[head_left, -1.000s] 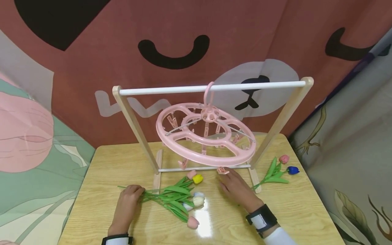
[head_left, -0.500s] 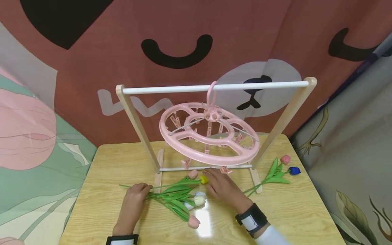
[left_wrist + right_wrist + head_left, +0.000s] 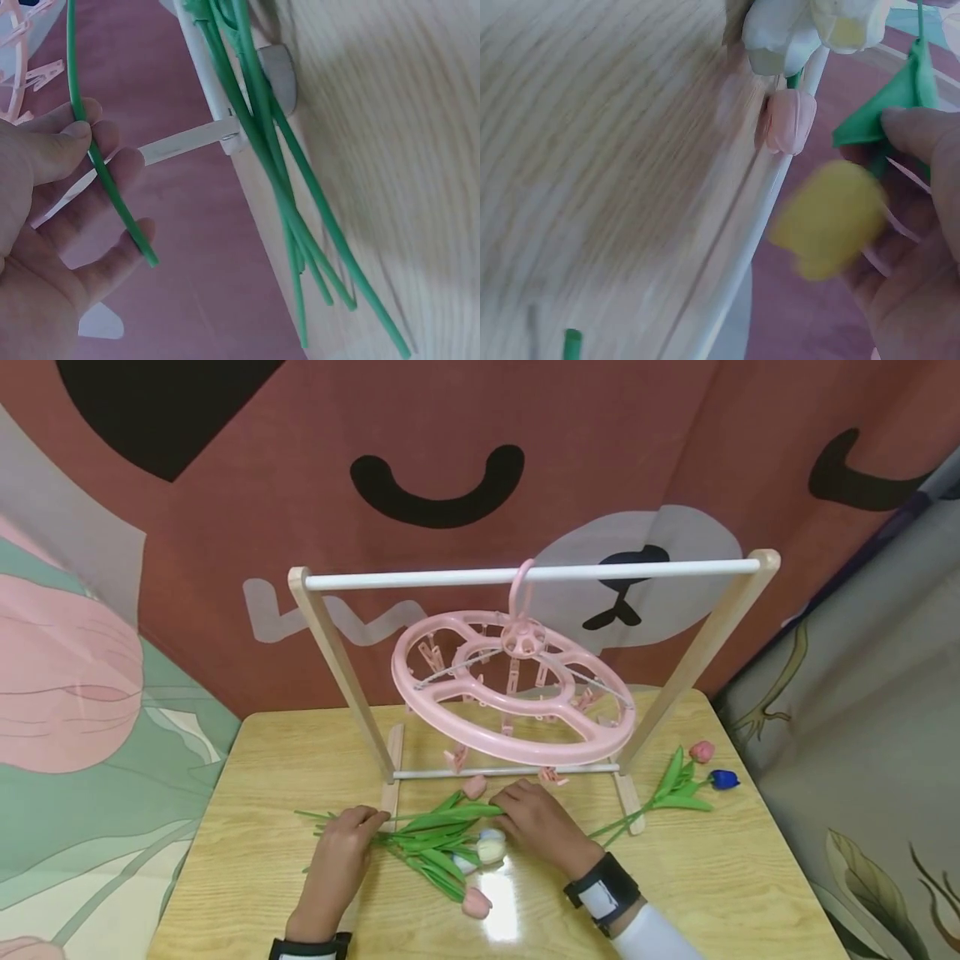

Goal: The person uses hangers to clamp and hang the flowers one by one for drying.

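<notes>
A yellow artificial tulip is held between both hands. My left hand pinches the lower part of its green stem between thumb and fingers. Up by the flower head, my right hand pinches a leaf and stem; this hand hides the yellow head in the head view. Under and beside this tulip lies a bunch of others on the table: white tulips, a pink tulip at the front and another pink tulip at the back. Their bare stems cross loosely.
Behind the hands stands a wooden rack with a white top bar. From it hangs a tilted pink clip hanger with several clothespins. On the table's right lie a blue tulip and a rose-pink tulip.
My right hand has moved left to the yellow tulip and now pinches it below the head. My left hand has shifted slightly right, gripping that tulip's stem.
</notes>
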The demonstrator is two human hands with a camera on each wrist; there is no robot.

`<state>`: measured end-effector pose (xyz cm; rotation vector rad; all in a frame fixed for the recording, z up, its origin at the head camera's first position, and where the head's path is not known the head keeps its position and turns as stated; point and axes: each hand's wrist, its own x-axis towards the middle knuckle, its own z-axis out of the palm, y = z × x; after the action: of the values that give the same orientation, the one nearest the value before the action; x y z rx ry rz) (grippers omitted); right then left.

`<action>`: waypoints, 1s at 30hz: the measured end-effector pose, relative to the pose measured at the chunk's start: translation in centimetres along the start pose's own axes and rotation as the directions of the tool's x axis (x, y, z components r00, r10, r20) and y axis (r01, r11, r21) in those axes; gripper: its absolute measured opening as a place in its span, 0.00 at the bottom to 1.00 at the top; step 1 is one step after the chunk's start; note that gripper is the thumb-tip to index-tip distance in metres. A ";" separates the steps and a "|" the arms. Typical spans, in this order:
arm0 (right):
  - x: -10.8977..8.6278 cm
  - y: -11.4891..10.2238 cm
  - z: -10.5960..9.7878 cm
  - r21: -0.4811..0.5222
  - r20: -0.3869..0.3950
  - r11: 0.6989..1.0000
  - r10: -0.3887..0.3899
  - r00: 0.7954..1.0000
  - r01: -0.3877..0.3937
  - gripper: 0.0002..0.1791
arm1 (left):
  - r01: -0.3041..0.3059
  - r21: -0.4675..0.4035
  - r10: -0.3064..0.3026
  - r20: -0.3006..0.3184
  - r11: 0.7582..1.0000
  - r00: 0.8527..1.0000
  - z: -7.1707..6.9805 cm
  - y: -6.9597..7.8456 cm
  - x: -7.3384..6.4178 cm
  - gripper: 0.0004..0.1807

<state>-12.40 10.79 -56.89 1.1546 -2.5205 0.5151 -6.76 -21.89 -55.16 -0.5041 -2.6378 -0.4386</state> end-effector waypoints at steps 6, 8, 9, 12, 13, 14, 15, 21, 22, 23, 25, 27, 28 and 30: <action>-0.7 0.3 -0.2 0.055 -0.004 0.998 0.031 1.000 -0.031 0.11 | 0.000 -0.024 0.000 -0.021 1.000 1.000 -0.5 0.5 0.2 0.23; -0.8 0.3 -0.3 0.072 -0.002 0.996 0.061 0.998 -0.060 0.14 | -0.003 -0.037 0.002 -0.045 0.999 0.999 -0.8 0.8 0.4 0.22; -0.9 0.3 -0.4 0.075 0.000 0.994 0.079 0.997 -0.079 0.15 | -0.012 -0.044 0.009 -0.066 0.999 0.998 -0.9 0.9 0.5 0.21; -1.0 0.2 -0.8 0.078 0.003 0.989 0.128 0.992 -0.128 0.17 | -0.056 -0.083 0.042 -0.155 0.995 0.987 -1.2 1.6 0.9 0.15; -1.0 0.2 -1.0 0.076 0.004 0.987 0.143 0.990 -0.143 0.17 | -0.074 -0.092 0.056 -0.185 0.993 0.981 -1.3 1.8 1.0 0.10; -1.0 0.1 -1.1 0.075 0.003 0.985 0.157 0.988 -0.157 0.16 | -0.096 -0.101 0.072 -0.216 0.990 0.974 -1.4 2.0 1.1 0.06; -1.0 0.1 -1.2 0.078 0.001 0.983 0.166 0.986 -0.166 0.16 | -0.118 -0.112 0.088 -0.244 0.987 0.966 -1.4 2.2 1.1 0.03; -0.4 -0.3 -2.0 0.120 -0.028 0.977 0.181 0.983 -0.177 0.13 | -0.153 -0.309 0.058 -0.294 0.939 0.954 -0.4 3.1 1.0 0.02; -0.3 -0.4 -2.1 0.130 -0.032 0.976 0.180 0.983 -0.175 0.13 | -0.138 -0.353 0.035 -0.285 0.925 0.958 0.0 3.2 0.9 0.05; -0.1 -0.5 -2.2 0.142 -0.036 0.975 0.179 0.983 -0.172 0.12 | -0.118 -0.392 0.008 -0.270 0.913 0.963 0.4 3.4 0.8 0.09; 0.2 -0.7 -2.4 0.160 -0.044 0.973 0.174 0.984 -0.165 0.12 | -0.063 -0.458 -0.050 -0.231 0.887 0.972 1.2 3.8 0.7 0.16; 0.4 -0.9 -2.6 0.182 -0.055 0.972 0.164 0.985 -0.151 0.11 | -0.008 -0.532 -0.113 -0.194 0.847 0.975 1.9 4.4 0.7 0.19; 0.6 -1.0 -2.6 0.194 -0.062 0.970 0.159 0.985 -0.145 0.11 | 0.015 -0.590 -0.145 -0.173 0.808 0.974 2.2 4.6 0.8 0.20; 0.8 -1.2 -2.7 0.216 -0.074 0.967 0.152 0.986 -0.132 0.11 | 0.057 -0.704 -0.201 -0.124 0.708 0.972 2.6 5.3 0.9 0.20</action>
<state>-11.57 10.72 -53.92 0.9981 -2.5292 0.8699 -6.28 -15.99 -55.80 -0.4552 -2.2447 -1.4873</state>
